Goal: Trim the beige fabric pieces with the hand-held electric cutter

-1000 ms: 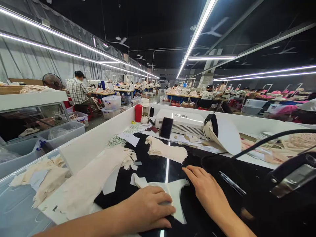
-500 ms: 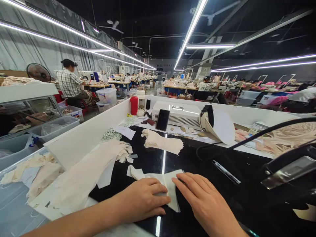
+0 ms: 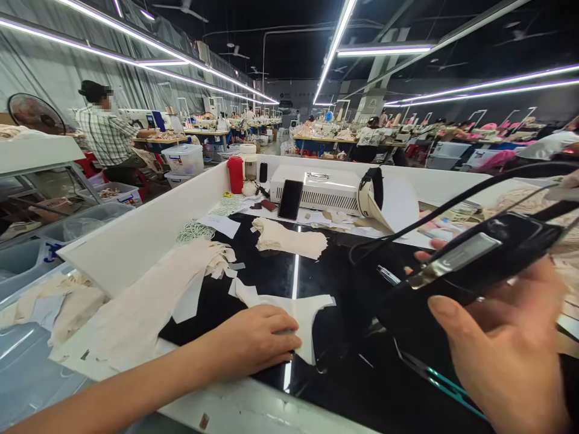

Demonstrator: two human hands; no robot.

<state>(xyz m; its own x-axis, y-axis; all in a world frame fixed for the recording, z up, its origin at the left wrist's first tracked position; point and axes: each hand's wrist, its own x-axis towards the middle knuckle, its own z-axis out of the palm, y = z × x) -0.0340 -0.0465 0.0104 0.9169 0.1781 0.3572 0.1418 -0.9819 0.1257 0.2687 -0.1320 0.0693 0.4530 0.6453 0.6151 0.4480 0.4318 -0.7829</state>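
Observation:
My left hand [image 3: 251, 342] lies flat on a cream fabric piece [image 3: 302, 313] spread on the glossy black worktop [image 3: 271, 283]. My right hand [image 3: 506, 355] is raised at the right and grips a black handheld tool [image 3: 470, 259] with a metal plate and a black cable [image 3: 452, 202] running off to the right. The tool hangs above the worktop, to the right of the fabric piece. A second cream piece [image 3: 289, 238] lies farther back on the worktop, and a stack of cream pieces [image 3: 149, 301] rests to the left.
A white machine [image 3: 325, 190] with a phone [image 3: 290, 199] leaning on it stands at the back, beside a red bottle [image 3: 235, 175]. White walls [image 3: 149, 232] border the bench. Grey bins [image 3: 85, 226] sit to the left. A person in a checked shirt [image 3: 106, 135] sits beyond.
My right hand left the fabric piece, moved right and took hold of the black tool, lifting it. My left hand stayed pressed on the fabric. The view tilted downward.

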